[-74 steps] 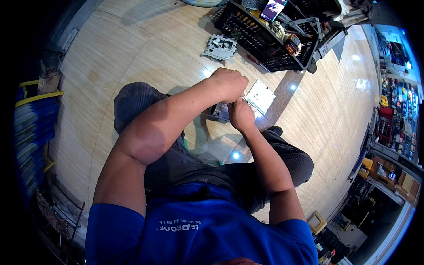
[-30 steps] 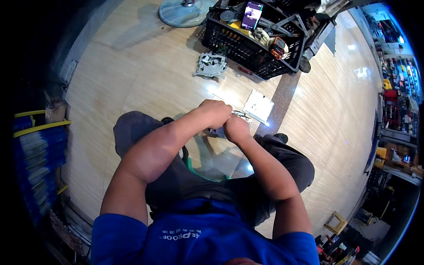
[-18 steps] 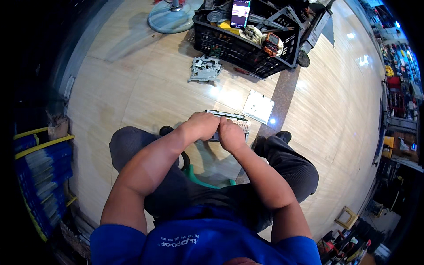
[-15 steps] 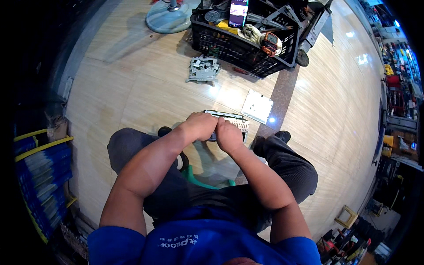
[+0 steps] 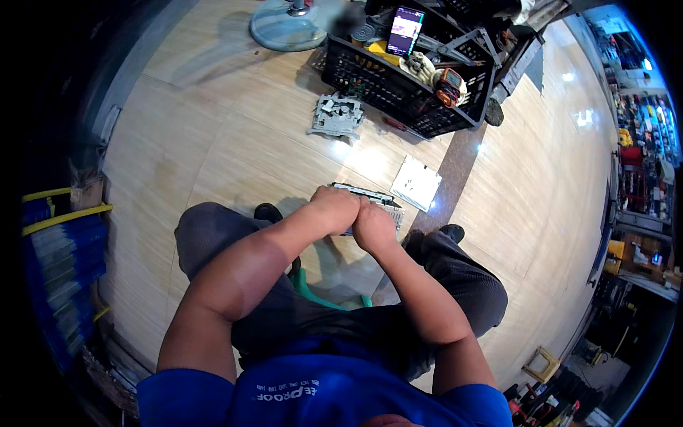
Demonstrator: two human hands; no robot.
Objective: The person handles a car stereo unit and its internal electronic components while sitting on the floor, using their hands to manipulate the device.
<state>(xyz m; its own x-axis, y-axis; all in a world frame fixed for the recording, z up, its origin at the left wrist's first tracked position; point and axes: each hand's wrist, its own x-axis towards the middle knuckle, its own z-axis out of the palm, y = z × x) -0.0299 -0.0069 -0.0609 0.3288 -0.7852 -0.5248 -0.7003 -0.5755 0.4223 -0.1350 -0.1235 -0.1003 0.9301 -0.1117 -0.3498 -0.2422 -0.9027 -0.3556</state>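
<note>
My left hand (image 5: 334, 210) and my right hand (image 5: 373, 228) meet with fingers closed on a metal electronic device (image 5: 388, 213) between my legs, which has a slotted casing and a long dark strip along its far edge. What exactly my fingertips grip is hidden behind the backs of my hands. Just beyond the device, to the right, lies a pale metal plate (image 5: 416, 183) with small holes. A grey metal mechanism (image 5: 336, 116) rests on the floor farther away, in front of the black crate.
The black crate (image 5: 405, 92) holds a lit phone (image 5: 406, 30), an orange meter (image 5: 447, 87) and tools. A round stand base (image 5: 281, 28) is at the top. Blue-and-yellow stacked items (image 5: 64, 256) stand at left, crowded shelves (image 5: 640, 156) at right. A green object (image 5: 306, 288) lies between my legs.
My hands are lower in the view than 2.5 seconds ago, and more of the device's long dark strip shows beyond my fingers. The whole view has shifted as my head moved.
</note>
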